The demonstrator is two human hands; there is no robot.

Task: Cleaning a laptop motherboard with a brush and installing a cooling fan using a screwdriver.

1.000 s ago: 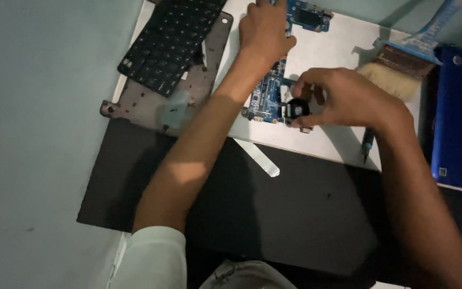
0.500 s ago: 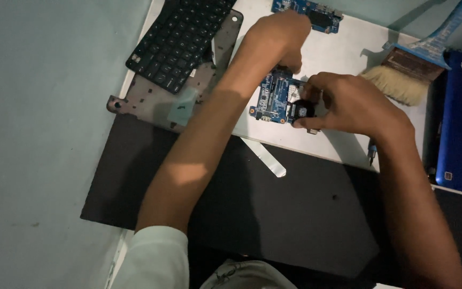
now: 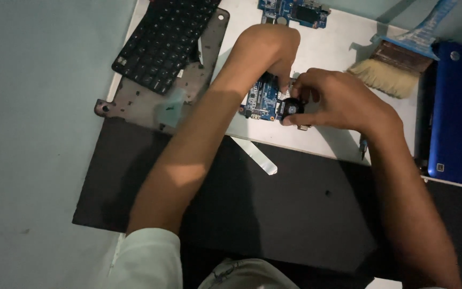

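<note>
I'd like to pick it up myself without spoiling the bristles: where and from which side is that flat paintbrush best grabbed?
Judging by its pose, take the paintbrush by its pale blue handle, which slants to the upper right corner of the white sheet. Come from above and the far side, pinching its two flat faces. The tan bristles point down-left toward the right hand, so that end is best left alone.
</note>
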